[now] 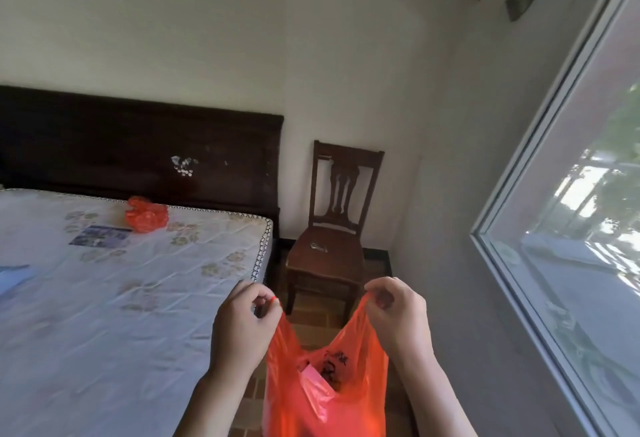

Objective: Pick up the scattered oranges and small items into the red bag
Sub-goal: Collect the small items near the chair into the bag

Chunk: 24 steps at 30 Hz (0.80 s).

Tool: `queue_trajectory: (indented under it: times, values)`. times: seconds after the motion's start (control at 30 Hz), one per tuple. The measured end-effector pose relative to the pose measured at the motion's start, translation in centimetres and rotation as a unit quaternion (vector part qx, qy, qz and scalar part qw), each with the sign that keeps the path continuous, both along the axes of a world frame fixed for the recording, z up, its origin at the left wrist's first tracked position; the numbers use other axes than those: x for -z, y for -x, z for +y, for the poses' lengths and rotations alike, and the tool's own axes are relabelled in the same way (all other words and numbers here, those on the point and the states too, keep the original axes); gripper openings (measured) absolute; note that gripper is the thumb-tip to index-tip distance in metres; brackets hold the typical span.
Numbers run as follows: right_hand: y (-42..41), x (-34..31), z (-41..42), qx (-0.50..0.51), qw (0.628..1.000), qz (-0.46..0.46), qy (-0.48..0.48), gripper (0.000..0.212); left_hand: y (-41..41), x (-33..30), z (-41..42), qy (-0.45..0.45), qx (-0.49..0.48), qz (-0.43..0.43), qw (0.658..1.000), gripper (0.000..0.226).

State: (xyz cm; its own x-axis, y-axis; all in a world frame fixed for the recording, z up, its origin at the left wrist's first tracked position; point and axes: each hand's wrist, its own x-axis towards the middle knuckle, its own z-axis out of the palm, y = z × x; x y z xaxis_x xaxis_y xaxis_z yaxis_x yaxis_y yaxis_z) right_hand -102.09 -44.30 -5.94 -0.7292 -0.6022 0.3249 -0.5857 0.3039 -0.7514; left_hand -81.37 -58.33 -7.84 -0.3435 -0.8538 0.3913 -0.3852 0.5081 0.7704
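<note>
A red plastic bag (322, 391) hangs in front of me, held up by its two handles. My left hand (242, 325) pinches the left handle and my right hand (398, 312) pinches the right one, stretching the mouth apart. Dark printing and a pale pink shape show through the thin plastic. A second, crumpled red bag (147, 217) lies on the mattress near the headboard. No loose oranges are visible.
The bed's white patterned mattress (104, 298) fills the left, with a dark wooden headboard (138, 152) behind. A wooden chair (332, 228) stands in the corner, a small metallic item (318, 246) on its seat. A large window (588, 211) runs along the right. Brown tile floor lies between.
</note>
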Motion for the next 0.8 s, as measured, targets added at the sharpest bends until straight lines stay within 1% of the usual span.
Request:
queue_trajectory:
  times: [0.2, 0.37, 0.6, 0.8]
  values:
    - [4.1, -0.3, -7.8, 0.021, 1.000, -0.002, -0.022, 0.026, 4.7, 0.7, -8.5, -0.015, 0.022, 0.008, 1.000, 0.033]
    - [6.9, 0.7, -12.1, 0.039, 0.999, -0.005, -0.031, 0.029, 9.0, 2.1, -14.0, -0.021, 0.038, 0.013, 0.999, 0.029]
    - [12.2, 2.9, -15.2, 0.050, 0.997, -0.019, -0.063, 0.030, 15.2, 4.8, -17.8, -0.050, 0.071, 0.006, 0.996, 0.030]
    - [20.0, 5.1, -19.3, 0.038, 0.996, -0.045, -0.069, 0.030, 21.0, 6.7, -22.4, -0.059, 0.035, -0.024, 0.997, 0.028]
